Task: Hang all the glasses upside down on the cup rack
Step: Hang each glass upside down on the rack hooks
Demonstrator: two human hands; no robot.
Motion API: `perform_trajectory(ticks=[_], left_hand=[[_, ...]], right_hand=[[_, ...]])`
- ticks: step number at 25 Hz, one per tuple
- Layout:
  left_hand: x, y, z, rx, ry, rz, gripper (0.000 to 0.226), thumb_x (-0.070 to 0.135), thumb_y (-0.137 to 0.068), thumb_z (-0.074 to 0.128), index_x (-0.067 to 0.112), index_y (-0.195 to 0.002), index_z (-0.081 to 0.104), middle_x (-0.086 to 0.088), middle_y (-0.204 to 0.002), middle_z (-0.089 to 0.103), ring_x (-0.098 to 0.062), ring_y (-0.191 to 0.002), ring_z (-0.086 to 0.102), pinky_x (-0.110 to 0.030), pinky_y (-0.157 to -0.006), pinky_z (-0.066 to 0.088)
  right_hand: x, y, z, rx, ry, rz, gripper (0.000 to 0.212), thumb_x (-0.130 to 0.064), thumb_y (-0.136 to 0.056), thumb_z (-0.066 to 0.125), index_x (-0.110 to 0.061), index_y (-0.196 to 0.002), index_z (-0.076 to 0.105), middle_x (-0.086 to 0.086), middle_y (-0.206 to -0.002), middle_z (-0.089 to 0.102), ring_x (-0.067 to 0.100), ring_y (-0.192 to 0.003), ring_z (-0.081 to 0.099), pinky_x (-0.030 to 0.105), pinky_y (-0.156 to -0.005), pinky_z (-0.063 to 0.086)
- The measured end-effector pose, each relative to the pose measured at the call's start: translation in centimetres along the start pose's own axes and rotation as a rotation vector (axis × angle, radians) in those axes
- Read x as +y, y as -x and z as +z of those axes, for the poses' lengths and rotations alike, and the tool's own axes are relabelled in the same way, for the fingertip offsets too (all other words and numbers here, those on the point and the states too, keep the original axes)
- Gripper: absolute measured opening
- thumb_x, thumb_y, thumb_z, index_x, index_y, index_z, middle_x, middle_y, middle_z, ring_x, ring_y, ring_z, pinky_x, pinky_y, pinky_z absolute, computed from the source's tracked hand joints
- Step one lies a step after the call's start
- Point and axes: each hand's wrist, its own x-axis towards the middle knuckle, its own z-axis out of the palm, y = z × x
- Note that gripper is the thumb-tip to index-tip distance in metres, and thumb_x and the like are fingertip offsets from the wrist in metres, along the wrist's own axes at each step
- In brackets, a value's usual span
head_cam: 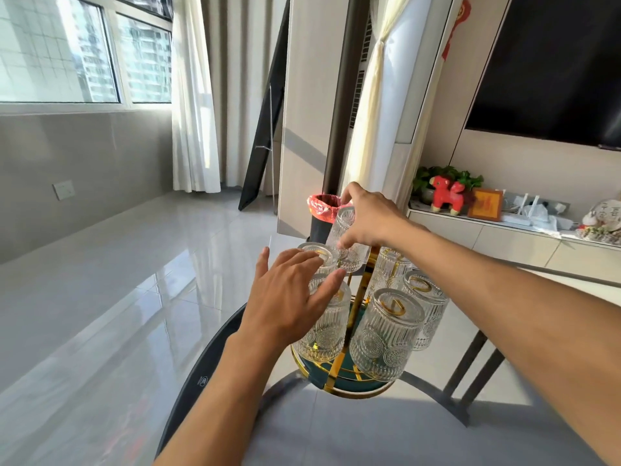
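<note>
A gold-wire cup rack (337, 368) with a teal round base stands on a glass table. Several ribbed clear glasses hang upside down on its arms, among them a near one (386, 334) and one at the right (426, 307). My right hand (369, 216) grips a ribbed glass (346, 240) upside down above the rack's far side. My left hand (289, 297) is spread, its fingers resting on top of a hung glass (327, 327) at the rack's left. Another inverted glass (317, 255) sits just behind my left fingertips.
The glass table's dark rim (205, 364) curves at the front left, over a shiny grey tiled floor. A bin with a red bag (321, 210) stands behind the rack. At the right runs a low cabinet (504, 240) with ornaments, under a wall screen.
</note>
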Motion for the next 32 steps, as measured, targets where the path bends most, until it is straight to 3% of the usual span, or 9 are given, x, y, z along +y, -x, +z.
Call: perform_trajectory(ticks=[5, 10, 13, 19, 23, 25, 29, 32], left_hand=[[0.0, 0.0, 0.1, 0.016, 0.007, -0.001, 0.070, 0.070, -0.091, 0.021, 0.024, -0.120, 0.066, 0.008, -0.132, 0.062, -0.008, -0.131, 0.044, -0.051, -0.118, 0.010], [-0.2, 0.0, 0.0, 0.009, 0.004, 0.005, 0.070, 0.069, -0.091, 0.021, 0.024, -0.119, 0.067, 0.008, -0.132, 0.062, -0.008, -0.131, 0.044, -0.052, -0.118, 0.010], [-0.2, 0.1, 0.0, 0.006, 0.006, 0.005, 0.071, 0.070, -0.090, 0.021, 0.025, -0.120, 0.066, 0.008, -0.132, 0.062, -0.008, -0.131, 0.044, -0.052, -0.118, 0.010], [-0.3, 0.0, -0.1, 0.004, 0.004, 0.004, 0.070, 0.069, -0.090, 0.021, 0.024, -0.121, 0.066, 0.007, -0.133, 0.061, -0.009, -0.131, 0.044, -0.053, -0.118, 0.012], [0.1, 0.3, -0.1, -0.006, 0.005, 0.001, 0.070, 0.069, -0.091, 0.022, 0.024, -0.123, 0.064, 0.007, -0.135, 0.060, -0.009, -0.133, 0.043, -0.052, -0.117, 0.014], [0.4, 0.4, -0.2, -0.014, 0.005, 0.000, 0.069, 0.068, -0.091, 0.022, 0.024, -0.125, 0.063, 0.007, -0.137, 0.059, -0.009, -0.134, 0.042, -0.052, -0.117, 0.014], [-0.1, 0.2, -0.3, -0.012, 0.011, -0.015, 0.069, 0.068, -0.091, 0.022, 0.024, -0.125, 0.063, 0.007, -0.137, 0.058, -0.009, -0.134, 0.041, -0.053, -0.117, 0.015], [0.1, 0.3, -0.1, -0.020, 0.014, 0.004, 0.071, 0.070, -0.090, 0.021, 0.024, -0.125, 0.063, 0.007, -0.137, 0.058, -0.011, -0.134, 0.042, -0.054, -0.117, 0.016]], right_hand=[[-0.7, -0.8, 0.2, -0.214, 0.123, 0.037, 0.068, -0.025, -0.057, 0.090, -0.018, -0.110, 0.048, 0.005, -0.103, 0.057, 0.023, -0.084, 0.056, 0.029, -0.051, 0.038], [-1.0, -1.1, 0.4, -0.337, 0.202, 0.091, 0.067, -0.031, -0.059, 0.091, -0.008, -0.113, 0.058, 0.010, -0.110, 0.063, 0.030, -0.099, 0.061, 0.038, -0.076, 0.053], [-1.0, -1.1, 0.4, -0.375, 0.184, 0.114, 0.062, -0.032, -0.063, 0.089, -0.006, -0.112, 0.060, 0.011, -0.111, 0.064, 0.032, -0.102, 0.061, 0.044, -0.087, 0.053], [-0.4, -0.8, 0.2, -0.354, 0.079, 0.111, 0.038, -0.028, -0.071, 0.079, -0.009, -0.102, 0.067, 0.010, -0.108, 0.065, 0.027, -0.097, 0.061, 0.033, -0.074, 0.050], [-0.6, -0.1, 0.6, -0.201, 0.118, 0.175, 0.052, -0.036, -0.068, 0.085, -0.008, -0.108, 0.065, 0.007, -0.105, 0.066, 0.028, -0.097, 0.062, 0.037, -0.079, 0.052], [-0.9, 0.1, 0.8, -0.142, 0.169, 0.194, 0.056, -0.043, -0.070, 0.083, -0.008, -0.107, 0.060, 0.006, -0.102, 0.063, 0.029, -0.096, 0.062, 0.036, -0.074, 0.049], [-0.7, 0.4, 0.9, -0.080, 0.121, 0.199, 0.043, -0.050, -0.081, 0.067, -0.010, -0.096, 0.065, 0.002, -0.089, 0.067, 0.024, -0.082, 0.062, 0.032, -0.063, 0.041], [-0.4, 0.9, 0.4, -0.051, -0.080, 0.205, 0.037, -0.049, -0.085, 0.058, -0.014, -0.090, 0.069, 0.002, -0.086, 0.069, 0.020, -0.077, 0.062, 0.030, -0.059, 0.039]])
